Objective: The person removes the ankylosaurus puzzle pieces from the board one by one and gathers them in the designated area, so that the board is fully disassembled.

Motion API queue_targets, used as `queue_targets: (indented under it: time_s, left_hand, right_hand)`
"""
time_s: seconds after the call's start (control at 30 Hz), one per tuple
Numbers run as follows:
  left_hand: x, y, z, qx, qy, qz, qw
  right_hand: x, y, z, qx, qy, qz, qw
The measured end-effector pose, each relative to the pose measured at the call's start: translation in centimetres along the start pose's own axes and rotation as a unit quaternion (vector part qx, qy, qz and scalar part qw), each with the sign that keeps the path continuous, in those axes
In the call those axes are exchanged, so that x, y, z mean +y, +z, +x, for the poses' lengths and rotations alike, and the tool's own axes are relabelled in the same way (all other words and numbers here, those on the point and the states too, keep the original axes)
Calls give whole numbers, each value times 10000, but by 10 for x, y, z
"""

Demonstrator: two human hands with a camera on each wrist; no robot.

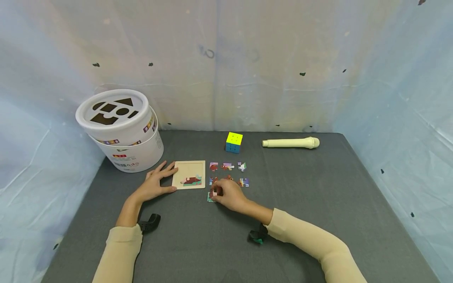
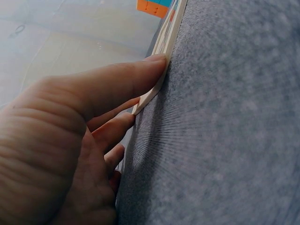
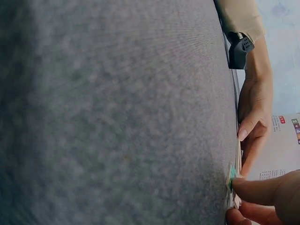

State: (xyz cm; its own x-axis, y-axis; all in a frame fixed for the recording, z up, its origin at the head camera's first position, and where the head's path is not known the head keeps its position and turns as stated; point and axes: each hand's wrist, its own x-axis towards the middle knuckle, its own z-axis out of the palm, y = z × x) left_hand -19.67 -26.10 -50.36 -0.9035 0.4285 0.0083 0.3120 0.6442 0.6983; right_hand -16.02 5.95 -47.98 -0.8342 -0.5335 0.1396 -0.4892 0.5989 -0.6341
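A light wooden puzzle tray lies flat, with joined pieces showing a brown-red figure in its lower right part. My left hand rests at the tray's left side, fingers spread; its thumb touches the near edge and fingertips touch near the far left corner. Just right of the tray, my right hand pinches a teal-and-red jigsaw piece between thumb and fingers, low over the table. Loose jigsaw pieces lie in rows beyond that hand, which partly covers some of them.
A white bucket with a shape-cutout lid stands at the back left. Farther back sit a puzzle cube and a cream microphone-shaped stick. Pale sheeting encloses the dark grey table.
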Motion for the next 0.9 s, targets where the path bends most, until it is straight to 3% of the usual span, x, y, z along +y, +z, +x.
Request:
queue_targets:
  time_s: [0.63,0.9]
  left_hand:
    - [0,-1,0,-77,-103,42,9999]
    - [1,0,0,-59,-81,49,9999]
  right_hand:
    - [-8,-3,-1,-52,-71,-989,9951]
    - [-14,-6,6,28,-309,-1324,9907]
